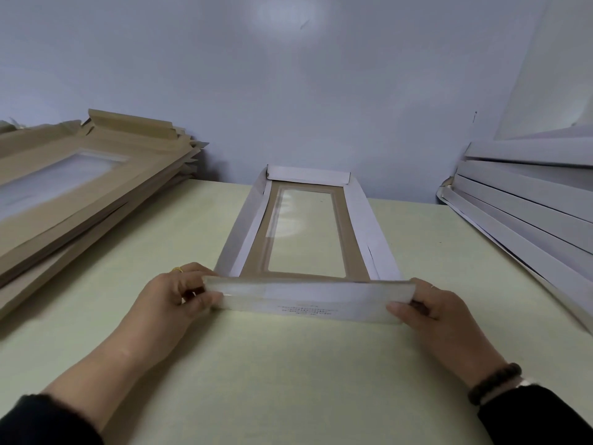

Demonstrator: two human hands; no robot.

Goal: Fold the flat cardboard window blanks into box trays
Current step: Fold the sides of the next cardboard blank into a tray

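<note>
- Head view: left hand [179, 297] and right hand [439, 311] each pinch an end of the near flap [308, 298] of the window blank [306, 232] lying mid-table [288, 364]; its print is too small to read.
- Side and far flaps look raised, so this tray seems nearly formed.
- Flat blanks stack [80, 194] far left awaits folding; white folded trays [529, 203] sit far right.

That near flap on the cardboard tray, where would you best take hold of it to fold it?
By its two ends, from the near side. The near flap is long, thin and already raised, so the left hand and right hand pinching both ends probably keep it folding evenly.
</note>
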